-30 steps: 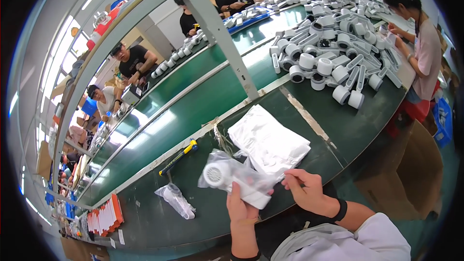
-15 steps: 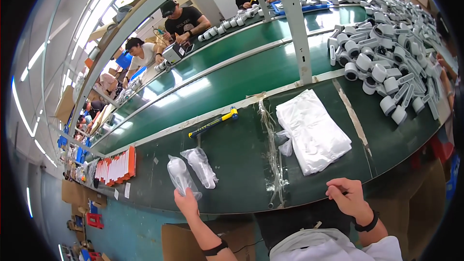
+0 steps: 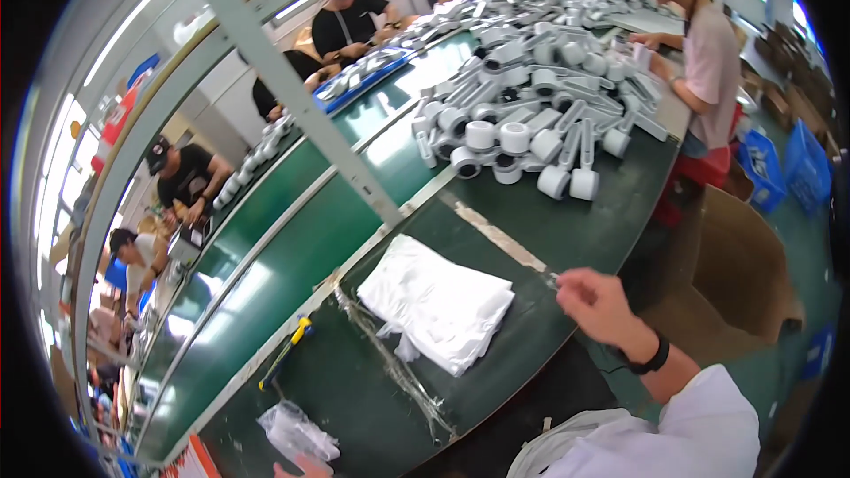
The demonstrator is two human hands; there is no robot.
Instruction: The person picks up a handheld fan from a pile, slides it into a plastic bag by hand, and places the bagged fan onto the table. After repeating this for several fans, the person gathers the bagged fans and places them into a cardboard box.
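At the lower edge my left hand [image 3: 307, 467] is mostly cut off and blurred, close to a part wrapped in clear plastic [image 3: 299, 434]. Whether it grips anything is not visible. Over the near edge of the dark green table my right hand [image 3: 598, 305] has its fingers curled together, with nothing visible in them. Its fingertips are by the end of a worn tape strip [image 3: 500, 237]. A stack of white plastic bags [image 3: 434, 301] lies between my hands. Beyond my right hand is a large pile of grey-and-white parts [image 3: 540, 97] with round heads and long handles.
A yellow-and-black hammer [image 3: 285, 352] lies left of the bags. A white metal post [image 3: 292, 88] rises at the table's far edge beside a green conveyor [image 3: 292, 243]. A person in pink [image 3: 708, 62] sits right of the pile. An open cardboard box [image 3: 735, 257] stands below the table.
My view has swung to the right, bringing the pile nearer the middle. The right hand has moved out over the table edge, and my left hand has dropped mostly out of view.
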